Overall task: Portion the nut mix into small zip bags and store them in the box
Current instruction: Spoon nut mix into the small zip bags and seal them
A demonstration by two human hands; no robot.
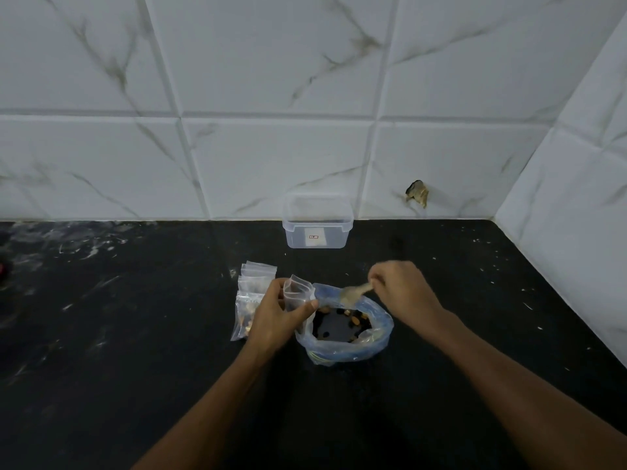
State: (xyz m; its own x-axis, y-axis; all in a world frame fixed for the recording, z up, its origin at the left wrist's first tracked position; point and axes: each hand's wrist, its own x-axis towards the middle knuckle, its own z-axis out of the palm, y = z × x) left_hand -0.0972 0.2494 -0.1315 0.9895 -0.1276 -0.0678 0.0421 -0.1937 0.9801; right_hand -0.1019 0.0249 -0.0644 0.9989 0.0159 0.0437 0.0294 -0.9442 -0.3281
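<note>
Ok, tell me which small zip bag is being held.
The small zip bag gripped by the left hand beside the nut bag; the others lie on the counter.

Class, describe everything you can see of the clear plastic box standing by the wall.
The clear plastic box is a small, rounded-cornered tub of see-through plastic with a thicker rim. It has no lid on and stands upright on the black counter, close to the tiled wall. A pale label with a red mark shows on its near side. No bags show inside it. Neither hand touches it.
</note>
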